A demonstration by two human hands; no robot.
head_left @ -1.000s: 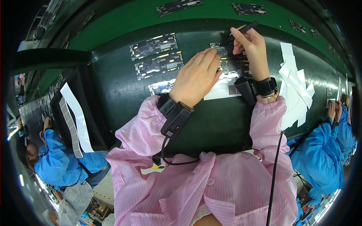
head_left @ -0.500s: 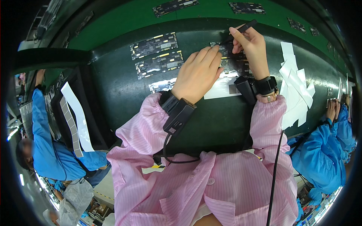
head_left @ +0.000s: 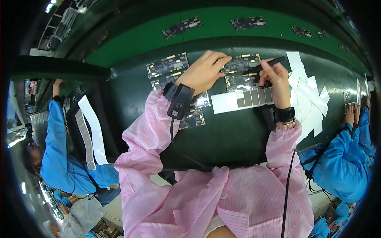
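Observation:
Two dark circuit boards lie one beyond the other in front of me, an upper board (head_left: 243,63) and a lower board (head_left: 241,83). My left hand (head_left: 202,73) is open, palm down, with its fingers stretched toward the left edge of the upper board. Between the fingers of my right hand (head_left: 276,81) is a black pen-shaped tool (head_left: 276,61). Its thin tip points left, over the gap between the two boards. Just below them lies a white strip with grey square stickers (head_left: 254,98), its right end partly behind my right hand.
More circuit boards (head_left: 168,65) lie at the left, partly hidden by my left arm. White paper strips (head_left: 307,93) are heaped at the right. Boards (head_left: 250,23) also lie on the green surface beyond. A black tray (head_left: 109,131) stands left. People in blue sit on both sides.
The view has shifted, so the table sits lower in it. My left hand has drawn left off the boards. My right hand has come nearer with the tool, and more of the sticker strip shows.

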